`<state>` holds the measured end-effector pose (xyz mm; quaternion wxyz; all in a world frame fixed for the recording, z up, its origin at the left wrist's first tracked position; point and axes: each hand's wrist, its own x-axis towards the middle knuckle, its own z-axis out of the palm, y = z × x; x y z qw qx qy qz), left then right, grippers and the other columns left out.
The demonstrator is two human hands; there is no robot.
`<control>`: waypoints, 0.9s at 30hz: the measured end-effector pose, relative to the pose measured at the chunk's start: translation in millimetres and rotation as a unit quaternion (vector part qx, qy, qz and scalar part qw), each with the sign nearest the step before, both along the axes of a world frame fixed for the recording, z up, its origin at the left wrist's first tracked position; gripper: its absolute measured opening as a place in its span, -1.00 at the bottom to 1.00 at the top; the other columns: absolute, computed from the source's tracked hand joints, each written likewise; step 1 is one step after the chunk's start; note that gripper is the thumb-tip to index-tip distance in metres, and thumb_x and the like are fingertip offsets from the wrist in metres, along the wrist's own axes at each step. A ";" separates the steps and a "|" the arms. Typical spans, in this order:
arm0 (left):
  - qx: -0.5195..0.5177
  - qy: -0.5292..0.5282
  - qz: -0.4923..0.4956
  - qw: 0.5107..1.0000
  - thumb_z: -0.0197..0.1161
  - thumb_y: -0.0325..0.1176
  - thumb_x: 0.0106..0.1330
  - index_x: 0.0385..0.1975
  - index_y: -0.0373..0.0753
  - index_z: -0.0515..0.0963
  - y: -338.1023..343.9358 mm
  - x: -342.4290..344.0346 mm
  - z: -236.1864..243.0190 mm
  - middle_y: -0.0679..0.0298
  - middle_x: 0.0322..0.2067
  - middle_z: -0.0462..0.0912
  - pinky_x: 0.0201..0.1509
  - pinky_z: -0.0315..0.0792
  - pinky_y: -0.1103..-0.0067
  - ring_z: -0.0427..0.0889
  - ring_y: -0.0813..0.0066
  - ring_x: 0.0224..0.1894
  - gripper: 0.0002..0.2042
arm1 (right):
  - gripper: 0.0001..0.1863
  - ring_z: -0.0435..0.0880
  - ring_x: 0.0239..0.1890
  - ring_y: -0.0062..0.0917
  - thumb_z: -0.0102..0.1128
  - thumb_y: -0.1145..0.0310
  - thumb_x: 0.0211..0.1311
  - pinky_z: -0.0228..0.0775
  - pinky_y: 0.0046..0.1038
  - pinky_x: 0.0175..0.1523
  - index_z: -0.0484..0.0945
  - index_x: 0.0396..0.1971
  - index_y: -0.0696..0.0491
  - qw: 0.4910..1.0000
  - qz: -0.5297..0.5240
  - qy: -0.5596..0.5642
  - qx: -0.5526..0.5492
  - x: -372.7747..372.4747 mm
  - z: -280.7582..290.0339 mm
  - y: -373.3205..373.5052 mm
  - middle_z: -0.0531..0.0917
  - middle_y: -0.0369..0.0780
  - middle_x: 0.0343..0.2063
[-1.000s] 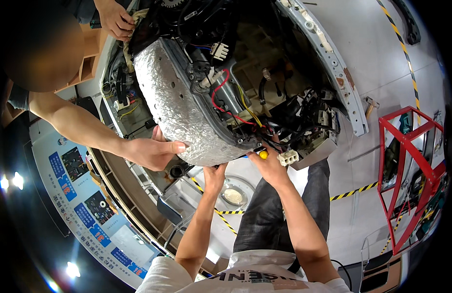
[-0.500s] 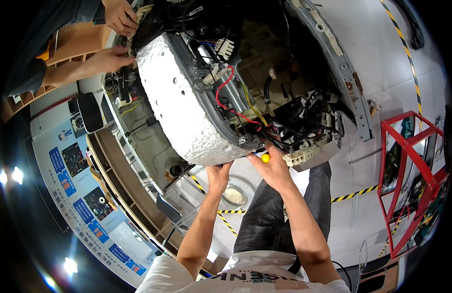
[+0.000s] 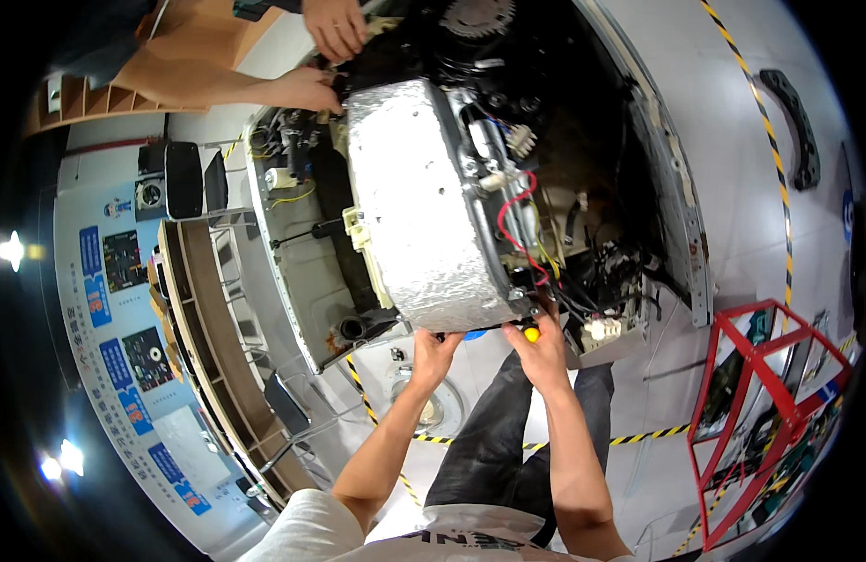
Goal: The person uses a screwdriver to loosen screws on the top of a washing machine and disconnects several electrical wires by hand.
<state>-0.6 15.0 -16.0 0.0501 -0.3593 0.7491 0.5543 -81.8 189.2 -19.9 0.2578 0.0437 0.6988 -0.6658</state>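
- The foil-clad housing [image 3: 424, 206] is sitting mid-frame, a bit above centre, its lower edge coming down to my hands, inside the metal frame [image 3: 688, 187] of the open machine.
- My L hand [image 3: 435, 356] is cupping that lower edge, left of my R hand; fingers are part-curled, tips hidden, so can't tell how tight.
- My R hand [image 3: 543, 356] is working at the housing's lower right corner: thumb up beside a yellow knob [image 3: 531, 334], other fingers going up behind, approx. half-curled. Can't tell if they're gripping anything.
- A blue piece [image 3: 475, 334] is showing between my hands, just under the edge; can't ID it.
- Co-worker's upper hand [image 3: 335, 28] and co-worker's lower hand [image 3: 307, 91] are reaching in at upper left, near the housing's far end.
- Step in hand, my read: I'm prob. steadying the near end while the co-worker is seeing to the far one.
- Next move, imo, is calling for even support L & R, fingers well under the edge, far end in sync, and care w/ the red wire [image 3: 508, 220] & white connector [image 3: 601, 328], which are lying close to my R side.
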 end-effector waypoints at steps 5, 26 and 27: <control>-0.009 -0.036 -0.001 0.999 0.34 -0.45 0.15 -0.48 -0.35 0.57 -3.6 2.5 11.2 0.52 -0.62 0.39 -0.52 0.13 0.64 0.22 0.75 -0.54 -0.88 | -0.61 0.41 0.08 -0.25 0.27 0.47 0.03 0.21 -0.35 0.17 0.52 -0.07 0.11 0.998 -0.021 -0.054 -0.028 14.9 -22.5 -2.6 0.46 -0.11 0.00; 0.331 0.080 0.013 0.940 0.34 -0.47 0.11 -0.09 -0.41 0.47 -12.0 16.5 -4.5 0.40 -0.42 0.56 -0.35 0.32 0.74 0.38 0.80 -0.42 -0.64 | -0.80 0.54 -0.41 -0.57 0.21 0.62 0.05 0.39 -0.54 -0.29 0.50 -0.29 0.11 0.978 -0.102 -0.175 -0.042 14.5 2.2 6.5 0.57 -0.29 -0.40; 0.327 0.077 -0.001 0.942 0.33 -0.48 0.11 -0.10 -0.41 0.47 -14.2 17.2 -3.8 0.38 -0.41 0.57 -0.34 0.33 0.74 0.40 0.80 -0.41 -0.65 | -0.80 0.55 -0.40 -0.54 0.18 0.63 0.07 0.40 -0.50 -0.27 0.51 -0.27 0.12 0.979 -0.097 -0.173 -0.037 14.1 1.6 9.2 0.57 -0.28 -0.40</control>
